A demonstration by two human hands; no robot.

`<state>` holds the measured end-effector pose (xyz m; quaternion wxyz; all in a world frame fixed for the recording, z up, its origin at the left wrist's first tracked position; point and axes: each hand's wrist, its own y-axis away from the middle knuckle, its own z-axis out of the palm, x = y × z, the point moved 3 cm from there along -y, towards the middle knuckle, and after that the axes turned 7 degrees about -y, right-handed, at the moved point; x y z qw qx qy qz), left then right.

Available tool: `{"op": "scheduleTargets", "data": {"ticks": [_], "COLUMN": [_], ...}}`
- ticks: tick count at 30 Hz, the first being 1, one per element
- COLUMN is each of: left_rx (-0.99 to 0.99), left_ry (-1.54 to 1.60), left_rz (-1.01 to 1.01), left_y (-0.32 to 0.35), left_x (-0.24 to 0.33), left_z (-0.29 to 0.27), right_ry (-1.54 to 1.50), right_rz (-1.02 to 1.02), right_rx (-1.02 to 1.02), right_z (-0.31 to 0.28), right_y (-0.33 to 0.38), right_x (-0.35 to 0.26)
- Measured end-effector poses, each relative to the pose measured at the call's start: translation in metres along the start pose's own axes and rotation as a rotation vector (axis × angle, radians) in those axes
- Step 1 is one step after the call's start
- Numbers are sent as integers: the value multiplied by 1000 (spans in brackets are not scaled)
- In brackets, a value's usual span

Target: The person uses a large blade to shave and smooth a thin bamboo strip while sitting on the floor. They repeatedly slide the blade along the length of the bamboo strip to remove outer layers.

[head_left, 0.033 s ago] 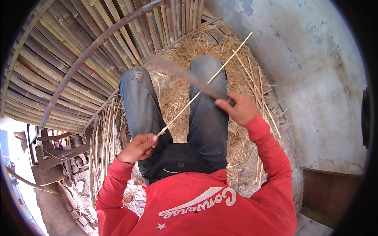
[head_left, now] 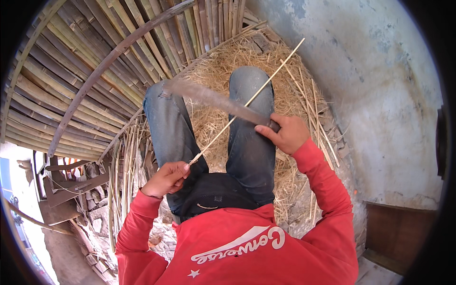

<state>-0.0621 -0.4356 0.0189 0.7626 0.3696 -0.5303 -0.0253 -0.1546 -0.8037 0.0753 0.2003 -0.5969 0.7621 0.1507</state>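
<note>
A thin, pale bamboo strip [head_left: 279,71] slants from my lap up toward the wall. Its near end is pinched between the thumb and fingers of my left hand [head_left: 172,178], beside my left thigh. My right hand [head_left: 290,135] is closed around the handle of a long-bladed knife [head_left: 204,96], over my right thigh. The broad, dull blade points left toward my left knee and crosses the strip about midway. Motion blurs the blade, so I cannot tell which edge meets the strip.
Straw-like shavings [head_left: 213,124] cover the ground around my legs. More thin strips [head_left: 304,97] lie at the right, with a bundle of strips [head_left: 124,173] at the left. A bamboo-slat structure [head_left: 90,71] fills the upper left; a stained wall [head_left: 384,95] rises at the right.
The knife and my right hand have shifted slightly down and to the left, along the strip toward my left hand. My left hand and the strip stay in place.
</note>
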Motion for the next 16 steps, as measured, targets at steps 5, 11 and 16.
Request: {"op": "scheduleTargets", "data": {"ticks": [5,11,16], "left_rx": [38,2,161], "left_ry": [-17,74,3], "left_rz": [-34,-51,103], "left_y": [32,68,48], "left_x": [-18,-60,-17], "left_z": [-20,-40,-10], "right_ry": [-126,-555,-1160], "right_rz": [187,523,354], "right_rx": [190,586,607], "right_z": [-27,-55,-58], "right_y": [-34,-87,-83], "right_x": [52,231,126]}}
